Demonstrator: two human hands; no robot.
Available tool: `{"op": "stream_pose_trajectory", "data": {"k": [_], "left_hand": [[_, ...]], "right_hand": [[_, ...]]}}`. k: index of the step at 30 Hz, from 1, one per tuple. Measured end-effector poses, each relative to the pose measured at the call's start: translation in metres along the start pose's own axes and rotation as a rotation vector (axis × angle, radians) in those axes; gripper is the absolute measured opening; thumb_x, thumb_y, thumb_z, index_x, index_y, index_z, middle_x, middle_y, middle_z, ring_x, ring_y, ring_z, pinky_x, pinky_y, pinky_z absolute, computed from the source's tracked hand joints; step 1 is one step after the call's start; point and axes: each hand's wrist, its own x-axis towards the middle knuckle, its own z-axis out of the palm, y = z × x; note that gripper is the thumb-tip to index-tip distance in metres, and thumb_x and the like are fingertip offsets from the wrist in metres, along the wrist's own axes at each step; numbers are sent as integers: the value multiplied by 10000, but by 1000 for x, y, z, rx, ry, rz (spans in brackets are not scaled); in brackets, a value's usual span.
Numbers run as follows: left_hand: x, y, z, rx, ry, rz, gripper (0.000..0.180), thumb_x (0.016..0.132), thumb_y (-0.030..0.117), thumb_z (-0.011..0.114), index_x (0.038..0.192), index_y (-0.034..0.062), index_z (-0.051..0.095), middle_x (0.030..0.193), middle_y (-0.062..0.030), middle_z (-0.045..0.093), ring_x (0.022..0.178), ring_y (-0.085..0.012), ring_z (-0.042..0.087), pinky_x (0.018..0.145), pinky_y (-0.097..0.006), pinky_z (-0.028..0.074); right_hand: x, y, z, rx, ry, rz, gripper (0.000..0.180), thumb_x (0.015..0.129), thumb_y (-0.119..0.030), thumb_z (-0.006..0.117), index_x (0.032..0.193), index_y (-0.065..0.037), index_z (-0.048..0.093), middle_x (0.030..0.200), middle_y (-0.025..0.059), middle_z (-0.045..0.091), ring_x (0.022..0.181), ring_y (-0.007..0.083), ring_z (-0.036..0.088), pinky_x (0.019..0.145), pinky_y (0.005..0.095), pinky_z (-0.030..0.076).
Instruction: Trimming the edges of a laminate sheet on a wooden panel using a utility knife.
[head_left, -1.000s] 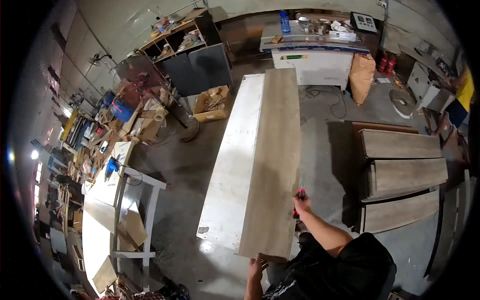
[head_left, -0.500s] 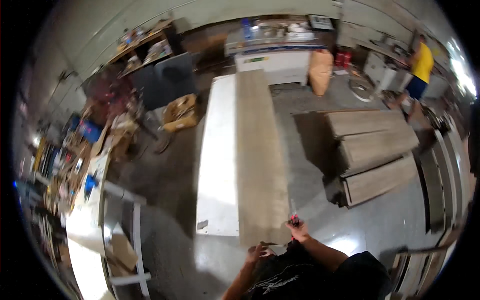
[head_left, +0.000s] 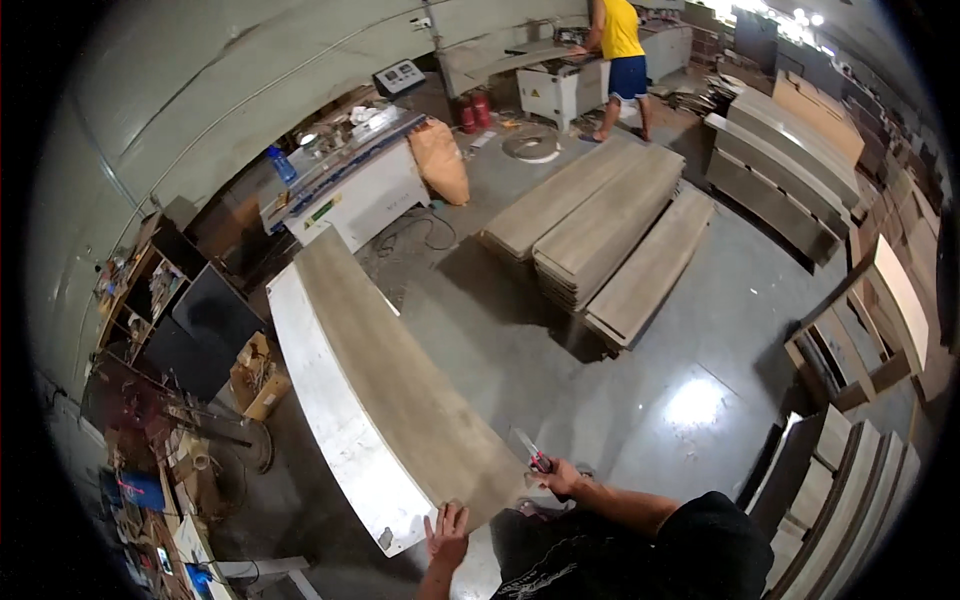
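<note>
A long wood-grain board (head_left: pixel 395 375) lies on a white tabletop (head_left: pixel 335 430), covering its right part. My left hand (head_left: pixel 447 535) rests at the board's near left corner, fingers spread over its end and the white edge. At the near right corner, my right hand (head_left: pixel 562 479) is closed around a red-and-black handled tool (head_left: pixel 541 462) with a thin pale blade pointing up and away. The tool's exact kind does not show clearly. The fingers of my right hand are beside the board's edge; whether they touch it I cannot tell.
Stacked wood-grain boards (head_left: pixel 610 220) stand to the right. Beyond them a person in a yellow shirt (head_left: pixel 622 35) works at a machine. A white machine (head_left: pixel 360 195) and an orange-brown sack (head_left: pixel 440 160) are ahead. A cardboard box (head_left: pixel 262 380) sits at left, leaning panels (head_left: pixel 850 500) at near right.
The view has turned right, so the board now slants to the upper left. My left hand has come onto the board's near corner. My right hand still holds the tool.
</note>
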Motion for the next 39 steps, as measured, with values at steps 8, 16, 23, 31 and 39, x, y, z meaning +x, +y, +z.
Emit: {"op": "stream_pose_trajectory", "data": {"k": [8,16,23,31,39], "left_hand": [[3,-57,3,-213,-52,379,737,914,624,599,1485,163,526,1582,-73,440,1492,-338,337,1205,-596,253],[2,-76,57,-378,150,516,606,923,508,637,1424,172,587,1560,-10,472,1460,-308,384,1210,-551,271],[20,-87,96,-422,197,545,662,858,600,666,1396,216,616,1511,9,524,1380,-298,450,1151,-563,341],[150,-131,75,-658,174,120,579,971,470,584,1490,219,519,1638,-108,344,1522,-379,256,1218,-667,104],[173,-141,50,-649,161,-29,565,977,455,578,1499,254,498,1652,-84,323,1549,-301,222,1247,-629,68]], "right_hand": [[-30,-9,43,13,398,31,492,901,-334,785,1241,-13,631,1032,89,717,815,164,700,694,336,611],[-56,8,142,-42,799,61,487,887,-315,809,1198,11,621,902,68,678,726,159,684,612,323,575],[-122,50,241,95,920,85,334,1047,-233,556,1307,-24,567,918,102,709,631,149,620,603,311,519],[-175,-6,316,-680,694,346,346,1037,-237,584,1306,-21,597,906,128,693,770,220,676,734,366,527],[-112,-83,343,-1067,367,500,336,1036,-388,540,1256,-158,647,1001,212,724,952,452,679,813,520,543]]}}
